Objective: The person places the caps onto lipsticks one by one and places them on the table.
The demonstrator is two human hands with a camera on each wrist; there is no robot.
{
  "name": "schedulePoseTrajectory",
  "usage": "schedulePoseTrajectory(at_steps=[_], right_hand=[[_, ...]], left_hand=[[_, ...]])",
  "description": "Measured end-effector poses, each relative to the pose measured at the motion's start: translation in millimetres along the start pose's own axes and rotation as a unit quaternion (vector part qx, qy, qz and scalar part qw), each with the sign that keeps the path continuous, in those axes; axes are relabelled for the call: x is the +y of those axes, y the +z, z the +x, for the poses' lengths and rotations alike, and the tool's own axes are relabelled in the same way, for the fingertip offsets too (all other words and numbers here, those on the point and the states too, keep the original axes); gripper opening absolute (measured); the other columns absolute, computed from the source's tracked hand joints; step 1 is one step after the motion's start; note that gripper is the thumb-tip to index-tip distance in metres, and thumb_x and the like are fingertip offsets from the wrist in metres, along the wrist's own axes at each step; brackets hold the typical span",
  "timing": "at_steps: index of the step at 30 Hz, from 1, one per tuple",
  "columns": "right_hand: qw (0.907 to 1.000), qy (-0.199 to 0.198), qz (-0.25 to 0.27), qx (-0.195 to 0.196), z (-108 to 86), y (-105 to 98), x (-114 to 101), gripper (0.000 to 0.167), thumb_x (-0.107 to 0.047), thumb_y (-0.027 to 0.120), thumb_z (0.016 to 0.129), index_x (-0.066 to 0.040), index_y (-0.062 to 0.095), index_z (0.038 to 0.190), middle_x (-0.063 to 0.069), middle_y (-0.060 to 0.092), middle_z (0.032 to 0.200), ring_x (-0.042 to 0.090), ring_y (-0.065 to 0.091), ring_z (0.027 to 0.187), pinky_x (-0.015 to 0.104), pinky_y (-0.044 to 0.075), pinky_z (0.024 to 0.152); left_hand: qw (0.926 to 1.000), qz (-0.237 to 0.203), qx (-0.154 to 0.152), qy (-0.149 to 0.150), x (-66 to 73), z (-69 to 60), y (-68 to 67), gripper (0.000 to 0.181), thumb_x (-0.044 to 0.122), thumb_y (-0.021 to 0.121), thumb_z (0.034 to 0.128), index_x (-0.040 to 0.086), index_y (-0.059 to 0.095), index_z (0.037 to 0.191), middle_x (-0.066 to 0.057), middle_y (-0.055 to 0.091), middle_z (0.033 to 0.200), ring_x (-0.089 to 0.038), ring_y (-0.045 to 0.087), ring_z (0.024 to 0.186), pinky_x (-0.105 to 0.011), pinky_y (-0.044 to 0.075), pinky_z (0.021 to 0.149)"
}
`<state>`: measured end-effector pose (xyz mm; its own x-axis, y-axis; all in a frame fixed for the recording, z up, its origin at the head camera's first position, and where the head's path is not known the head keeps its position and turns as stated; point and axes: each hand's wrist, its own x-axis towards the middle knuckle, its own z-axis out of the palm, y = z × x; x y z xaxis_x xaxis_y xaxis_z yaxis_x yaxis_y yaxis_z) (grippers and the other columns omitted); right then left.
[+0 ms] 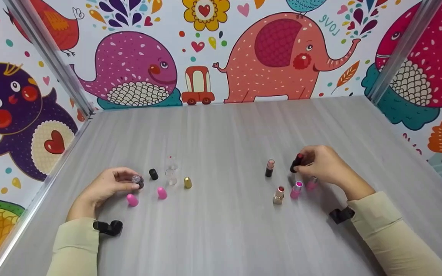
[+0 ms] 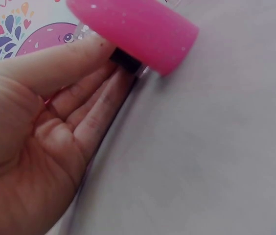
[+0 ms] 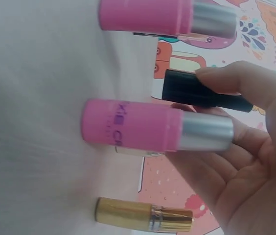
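At the table's left, my left hand (image 1: 108, 187) pinches a small dark, glittery cap (image 1: 137, 181) with a clear-looking top. Around it stand two pink caps (image 1: 162, 193), a black cap (image 1: 153, 174), a gold cap (image 1: 187, 182) and clear caps (image 1: 171, 177). A pink cap (image 2: 152, 36) partly hides the left fingertips in the left wrist view. My right hand (image 1: 320, 165) grips a black lipstick (image 1: 296, 163) with a dark red tip, tilted. Near that hand stand two uncapped pink lipsticks (image 1: 296, 190), a gold lipstick (image 1: 278, 195) and a black-based nude lipstick (image 1: 269, 168).
The grey wood-grain table (image 1: 221, 230) lies between the two groups. Cartoon-printed walls (image 1: 205, 50) rise at its back and sides, with metal posts (image 1: 401, 50) at the corners. Each wrist wears a black camera (image 1: 108, 228).
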<state>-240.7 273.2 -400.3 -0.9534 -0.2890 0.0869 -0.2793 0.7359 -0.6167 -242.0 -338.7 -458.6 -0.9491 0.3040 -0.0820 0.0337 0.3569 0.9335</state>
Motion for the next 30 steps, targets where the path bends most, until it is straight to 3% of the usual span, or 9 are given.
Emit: schedulePoseTrajectory(at_steps=[7,19,27,30], right_hand=[[0.9995,0.011,0.011,0.026,-2.4,-9,-3,0.022,-0.013,0.087,0.089,-0.003,0.073,0.103,0.008,0.078,0.095,0.024,0.073,0.092,0.038,0.055,0.084],[0.9954,0.019,0.042,0.084,-5.4,-18,-15,0.027,-0.013,0.084,0.093,0.001,0.076,0.115,0.014,0.079,0.103,0.027,0.076,0.093,0.013,0.053,0.078],[0.9906,0.0,0.055,0.126,-3.7,-20,-15,0.027,-0.009,0.084,0.092,0.001,0.076,0.115,0.014,0.08,0.102,0.006,0.071,0.088,0.007,0.054,0.078],[0.9907,0.008,0.052,0.125,-3.9,-22,-15,0.028,-0.01,0.085,0.092,0.0,0.076,0.116,0.014,0.079,0.104,0.01,0.072,0.091,0.007,0.053,0.078]], left_hand=[[1.0,-0.007,0.001,-0.002,-0.7,0.7,1.5,0.034,-0.002,0.082,0.0903,-0.013,0.069,0.12,0.004,0.077,0.103,-0.006,0.071,0.098,-0.019,0.057,0.088],[1.0,-0.008,-0.001,0.0,-0.7,0.3,1.3,0.037,-0.003,0.081,0.0905,-0.015,0.067,0.122,0.003,0.077,0.104,-0.006,0.071,0.097,-0.019,0.057,0.089],[0.9999,-0.01,0.006,-0.003,0.7,0.1,1.5,0.031,-0.001,0.081,0.0913,-0.01,0.069,0.119,0.006,0.076,0.101,-0.005,0.069,0.099,-0.018,0.056,0.087],[0.9999,-0.005,0.009,-0.001,2.5,0.3,1.1,0.029,-0.001,0.082,0.0911,-0.008,0.071,0.117,0.006,0.076,0.101,-0.005,0.069,0.097,-0.018,0.057,0.086]])
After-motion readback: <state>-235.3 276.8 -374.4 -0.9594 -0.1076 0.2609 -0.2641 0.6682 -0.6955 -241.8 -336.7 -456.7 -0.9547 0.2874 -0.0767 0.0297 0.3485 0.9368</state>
